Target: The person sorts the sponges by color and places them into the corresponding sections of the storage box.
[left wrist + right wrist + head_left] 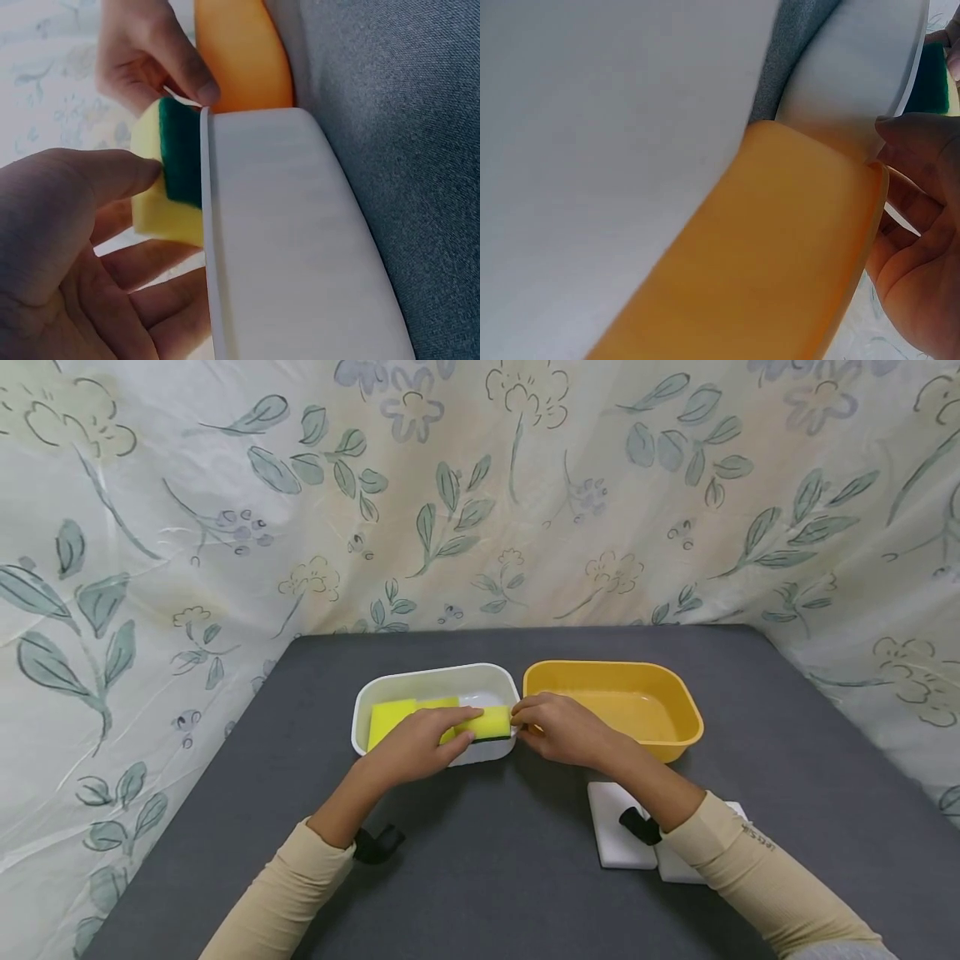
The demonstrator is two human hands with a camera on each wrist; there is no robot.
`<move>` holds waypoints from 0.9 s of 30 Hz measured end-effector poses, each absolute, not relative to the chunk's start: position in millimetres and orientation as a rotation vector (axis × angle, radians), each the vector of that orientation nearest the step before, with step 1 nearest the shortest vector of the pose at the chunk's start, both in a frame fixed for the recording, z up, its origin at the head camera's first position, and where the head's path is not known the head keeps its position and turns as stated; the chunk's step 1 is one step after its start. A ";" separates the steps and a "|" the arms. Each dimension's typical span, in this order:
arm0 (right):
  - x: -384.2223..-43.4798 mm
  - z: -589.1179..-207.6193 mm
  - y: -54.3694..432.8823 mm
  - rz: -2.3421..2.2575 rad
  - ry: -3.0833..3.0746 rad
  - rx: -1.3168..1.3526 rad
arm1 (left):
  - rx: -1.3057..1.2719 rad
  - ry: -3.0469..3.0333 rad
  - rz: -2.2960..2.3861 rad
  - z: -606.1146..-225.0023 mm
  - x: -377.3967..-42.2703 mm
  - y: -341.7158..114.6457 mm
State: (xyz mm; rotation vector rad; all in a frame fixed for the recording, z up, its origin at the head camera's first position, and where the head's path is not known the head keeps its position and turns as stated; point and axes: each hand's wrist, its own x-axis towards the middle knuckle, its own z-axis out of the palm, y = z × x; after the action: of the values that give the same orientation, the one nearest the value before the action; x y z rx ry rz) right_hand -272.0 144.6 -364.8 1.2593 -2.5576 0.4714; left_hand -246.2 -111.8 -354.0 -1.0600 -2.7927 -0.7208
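Inside the white tub (427,681) lie yellow sponges (388,718) at its left and middle. My left hand (423,739) grips one yellow sponge with a green scouring side (180,154), thumb on the green face and fingers beneath the yellow. That sponge is tilted at the tub's near right rim, partly above it. At the tub's right end, my right hand (558,727) pinches the white rim, its thumb outside in the right wrist view and curled fingers behind. The yellow-orange tub (615,672) stands against that end, just beside the right hand.
Two flat white blocks (621,839) lie on the dark grey tabletop (487,877), partly under my right forearm. A flowered cloth (480,527) hangs behind and along the sides of the table. Both wrists carry black straps.
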 end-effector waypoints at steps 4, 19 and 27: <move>-272.1 -365.3 144.7 0.475 -2.544 1.271 | -1.031 -2.802 -0.690 -353.7 -248.0 -108.9; -271.1 -365.0 144.3 0.482 -2.585 1.234 | -0.841 -2.866 -0.580 -352.6 -253.1 -94.9; -271.1 -364.4 144.2 0.483 -2.593 1.236 | -0.750 -2.877 -0.552 -354.7 -256.1 -91.1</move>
State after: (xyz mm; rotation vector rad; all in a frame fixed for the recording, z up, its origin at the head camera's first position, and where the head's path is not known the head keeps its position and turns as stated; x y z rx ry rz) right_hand -271.1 144.2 -364.4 1.2359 -2.5928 0.4828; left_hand -256.1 -91.1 -354.7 -0.7500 -2.8769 -0.5519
